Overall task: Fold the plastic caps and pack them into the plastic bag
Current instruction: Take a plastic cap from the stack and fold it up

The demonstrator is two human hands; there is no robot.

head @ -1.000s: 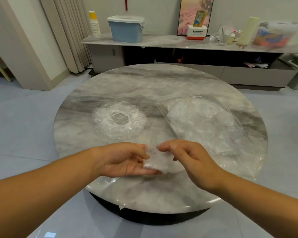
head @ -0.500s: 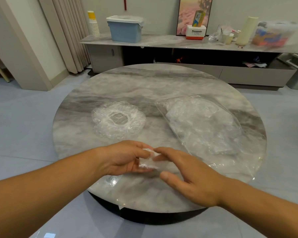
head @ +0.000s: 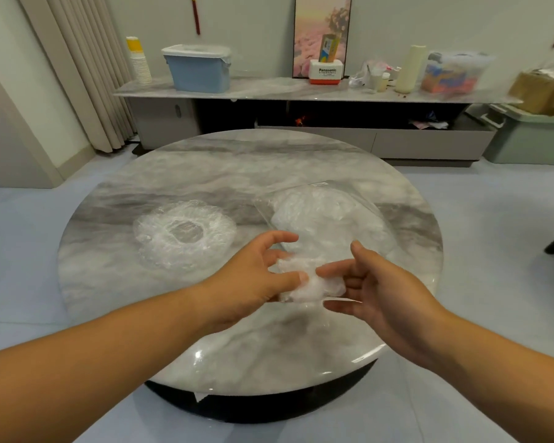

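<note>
- Right now the left hand [head: 253,279] grips a clear plastic cap [head: 311,284], folded down to a small white wad. Its thumb presses on top and the other fingers curve loosely around it.
- The right hand [head: 387,282] is open: its nearly straight fingers touch the wad's other side, with the thumb lifted clear.
- Both hands work over the near part of the round grey marble desk [head: 237,167].
- Just beyond the hands, nearer the right one, lies the clear plastic bag [head: 330,215], already bulging with packed caps. I cannot tell where its mouth sits.
- Beyond the left hand, well apart from the bag, rests a ring-shaped pile of crinkled clear caps [head: 184,238], not yet folded.
- The thin film looks springy. If the left thumb eases off before the right hand has a real hold, the wad will likely puff open again.
- Nothing holds the limp bag. Pushing the wad in one-handed could skate it across the smooth marble or nudge packed caps back out.
- A fumbled wad this close to the near rim could drop to the floor.
</note>
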